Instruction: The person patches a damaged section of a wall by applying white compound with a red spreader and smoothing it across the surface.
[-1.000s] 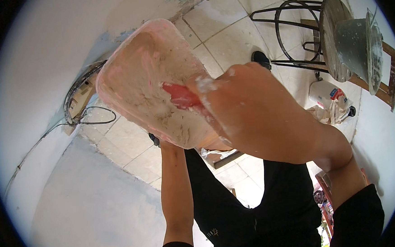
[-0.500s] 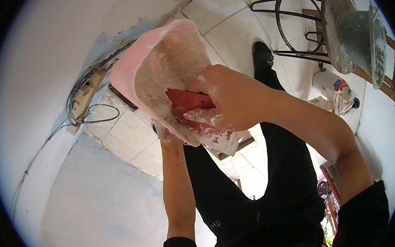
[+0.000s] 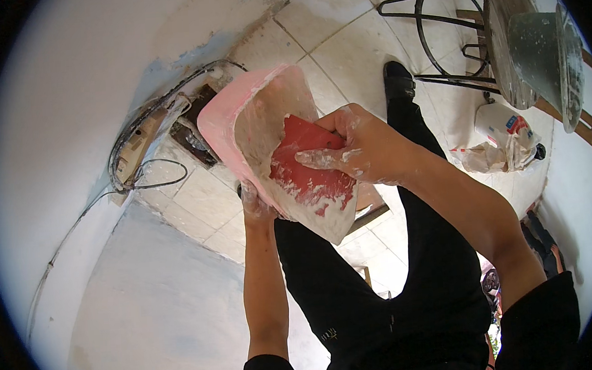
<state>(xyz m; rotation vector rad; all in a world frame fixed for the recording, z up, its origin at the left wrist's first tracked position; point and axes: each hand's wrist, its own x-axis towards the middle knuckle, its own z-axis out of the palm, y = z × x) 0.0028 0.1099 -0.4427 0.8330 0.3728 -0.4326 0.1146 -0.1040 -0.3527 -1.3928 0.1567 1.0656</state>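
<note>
A pink plastic tub [image 3: 221, 125], its inside smeared with off-white putty, is tilted with its mouth toward the right. My left hand [image 3: 255, 204] grips its lower near side, with part of the fingers hidden behind the wall. Pinched in my right hand [image 3: 358, 144], thumb on its face, is a flat red putty scraper [image 3: 302, 171]. White putty coats the scraper's lower edge and patches of its face. The blade lies across the tub's mouth, overlapping the rim. Smears of putty whiten the fingers of both hands.
Black cables [image 3: 120, 141] run along the wall at left, beside a dark box-like thing [image 3: 194, 133] behind the tub. At upper right, a round stool [image 3: 504, 36] bears a grey-green bucket [image 3: 535, 55]. A white container [image 3: 499, 122] stands on the tiled floor [image 3: 333, 10] near the right wall.
The tub has come lower and to the right. My right hand has drawn the scraper rightward, and more of its red face and putty-covered edge now shows.
</note>
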